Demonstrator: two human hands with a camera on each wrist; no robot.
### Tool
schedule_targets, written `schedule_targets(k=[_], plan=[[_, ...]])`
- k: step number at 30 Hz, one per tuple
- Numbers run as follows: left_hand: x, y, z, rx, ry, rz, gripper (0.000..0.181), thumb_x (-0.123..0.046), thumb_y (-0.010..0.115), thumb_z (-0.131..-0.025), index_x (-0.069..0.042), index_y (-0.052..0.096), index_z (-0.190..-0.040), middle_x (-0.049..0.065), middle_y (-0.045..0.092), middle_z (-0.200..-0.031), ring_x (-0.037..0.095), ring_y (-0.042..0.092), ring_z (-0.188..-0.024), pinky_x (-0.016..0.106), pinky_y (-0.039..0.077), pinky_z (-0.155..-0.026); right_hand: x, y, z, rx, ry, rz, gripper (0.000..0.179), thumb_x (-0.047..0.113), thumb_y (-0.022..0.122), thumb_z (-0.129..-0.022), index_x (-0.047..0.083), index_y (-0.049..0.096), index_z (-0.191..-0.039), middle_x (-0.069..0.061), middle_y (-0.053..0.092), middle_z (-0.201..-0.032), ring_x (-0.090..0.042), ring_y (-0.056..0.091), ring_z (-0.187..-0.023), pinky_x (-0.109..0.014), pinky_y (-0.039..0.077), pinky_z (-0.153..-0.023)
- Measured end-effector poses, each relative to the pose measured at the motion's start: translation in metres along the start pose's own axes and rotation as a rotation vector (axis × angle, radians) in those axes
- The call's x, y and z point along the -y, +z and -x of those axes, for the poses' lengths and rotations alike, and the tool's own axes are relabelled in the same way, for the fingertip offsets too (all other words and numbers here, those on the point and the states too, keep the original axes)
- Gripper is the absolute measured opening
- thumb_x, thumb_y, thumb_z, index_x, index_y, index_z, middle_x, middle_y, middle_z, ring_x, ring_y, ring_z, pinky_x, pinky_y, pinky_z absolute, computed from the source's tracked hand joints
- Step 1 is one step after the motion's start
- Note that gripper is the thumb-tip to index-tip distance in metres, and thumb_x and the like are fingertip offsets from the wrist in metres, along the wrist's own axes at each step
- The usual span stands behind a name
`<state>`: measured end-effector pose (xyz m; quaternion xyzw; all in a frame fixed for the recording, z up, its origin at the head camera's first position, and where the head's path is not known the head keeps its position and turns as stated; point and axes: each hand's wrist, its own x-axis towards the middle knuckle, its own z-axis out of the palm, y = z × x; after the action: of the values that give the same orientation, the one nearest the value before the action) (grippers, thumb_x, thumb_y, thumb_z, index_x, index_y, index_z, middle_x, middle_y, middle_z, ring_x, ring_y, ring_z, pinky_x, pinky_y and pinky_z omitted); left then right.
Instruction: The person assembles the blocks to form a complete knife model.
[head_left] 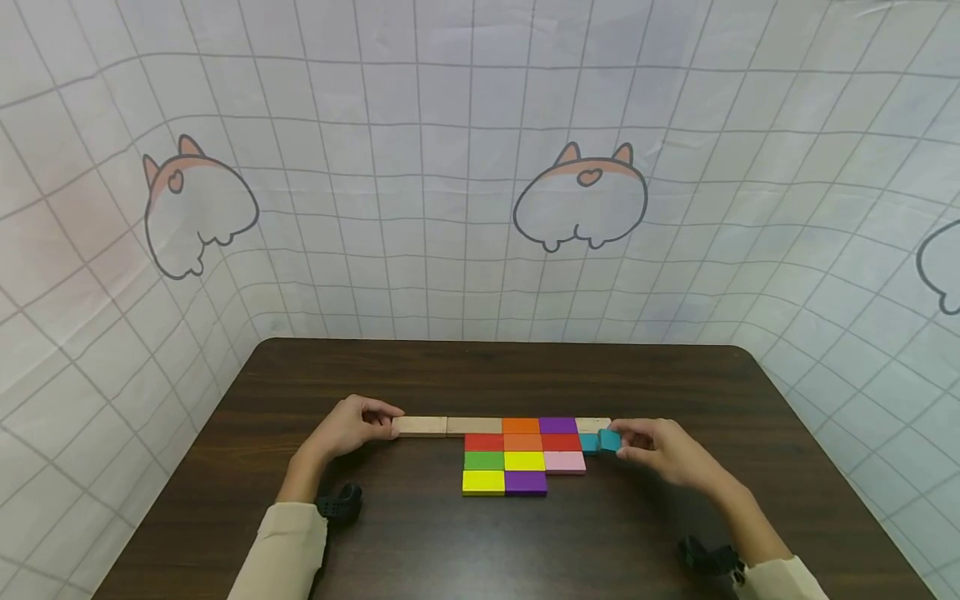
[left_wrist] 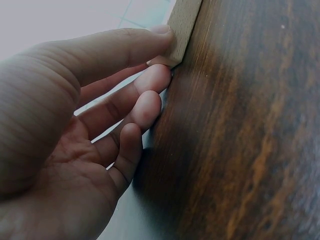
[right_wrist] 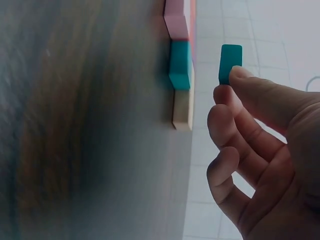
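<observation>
My left hand [head_left: 348, 427] pinches the left end of a plain wooden block [head_left: 420, 427] between thumb and fingers; its other fingers curl loosely near the tabletop in the left wrist view. With thumb and index finger, my right hand [head_left: 671, 450] holds a small teal block [head_left: 610, 440] raised above the table. A second teal block [right_wrist: 180, 65] sits at the right end of the second row, beside a plain wooden block [right_wrist: 182, 107]. The blocks lie flat in stepped rows, including an orange block [head_left: 521, 426], a purple block [head_left: 557, 426] and a pink block [head_left: 564, 462].
The lower rows hold a green block [head_left: 483, 461], a yellow block [head_left: 483, 482] and several more coloured ones. All lie on a dark wooden table [head_left: 480, 550]. Behind it hangs a white gridded cloth [head_left: 405, 208] with cartoon drawings. Black straps sit near both wrists.
</observation>
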<state>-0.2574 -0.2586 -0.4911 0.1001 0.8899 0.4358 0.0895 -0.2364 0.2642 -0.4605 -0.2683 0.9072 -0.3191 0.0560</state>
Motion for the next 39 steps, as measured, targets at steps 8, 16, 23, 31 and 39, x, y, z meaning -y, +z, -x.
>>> schedule_targets(k=[8, 16, 23, 31, 39], plan=[[0.001, 0.001, 0.0, 0.002, -0.006, 0.006, 0.026, -0.017, 0.079, -0.091, -0.011, 0.078, -0.116, 0.004, 0.07, -0.089, 0.018, 0.058, -0.076, 0.034, 0.048, -0.069, 0.008, 0.013, 0.002, 0.069, 0.005, -0.03, 0.036, 0.021, 0.076, -0.093, 0.007, 0.07, -0.125, 0.008, 0.065, -0.087, -0.001, 0.053, -0.073, -0.021, 0.047, -0.065], [0.001, 0.001, 0.0, 0.0, -0.009, 0.006, 0.026, -0.017, 0.079, -0.091, -0.011, 0.078, -0.116, 0.004, 0.07, -0.089, 0.018, 0.058, -0.076, 0.033, 0.048, -0.069, 0.019, 0.027, -0.001, 0.148, -0.032, -0.085, 0.03, 0.02, 0.076, -0.093, 0.01, 0.072, -0.121, 0.008, 0.065, -0.085, -0.001, 0.055, -0.074, -0.021, 0.049, -0.066], [0.002, 0.0, -0.001, -0.001, -0.02, 0.001, 0.025, -0.018, 0.079, -0.091, -0.013, 0.079, -0.115, 0.003, 0.07, -0.089, 0.016, 0.058, -0.076, 0.031, 0.048, -0.069, 0.024, 0.034, -0.004, 0.18, -0.025, -0.082, 0.027, 0.022, 0.078, -0.091, 0.013, 0.072, -0.117, 0.01, 0.063, -0.084, -0.001, 0.054, -0.071, -0.022, 0.048, -0.064], [0.003, 0.0, -0.002, 0.001, -0.028, -0.012, 0.025, -0.017, 0.079, -0.091, -0.013, 0.079, -0.115, 0.003, 0.07, -0.089, 0.016, 0.058, -0.077, 0.03, 0.048, -0.07, 0.028, 0.04, -0.007, 0.195, -0.024, -0.091, 0.025, 0.018, 0.079, -0.091, 0.016, 0.071, -0.114, 0.009, 0.062, -0.083, -0.001, 0.055, -0.071, -0.022, 0.05, -0.066], [0.002, 0.001, -0.002, -0.005, -0.04, 0.007, 0.024, -0.015, 0.079, -0.09, -0.014, 0.079, -0.114, 0.002, 0.07, -0.088, 0.018, 0.058, -0.077, 0.032, 0.048, -0.07, 0.031, 0.042, -0.009, 0.203, -0.032, -0.079, 0.025, 0.013, 0.078, -0.09, 0.016, 0.068, -0.113, 0.009, 0.06, -0.082, -0.001, 0.055, -0.071, -0.022, 0.05, -0.067]])
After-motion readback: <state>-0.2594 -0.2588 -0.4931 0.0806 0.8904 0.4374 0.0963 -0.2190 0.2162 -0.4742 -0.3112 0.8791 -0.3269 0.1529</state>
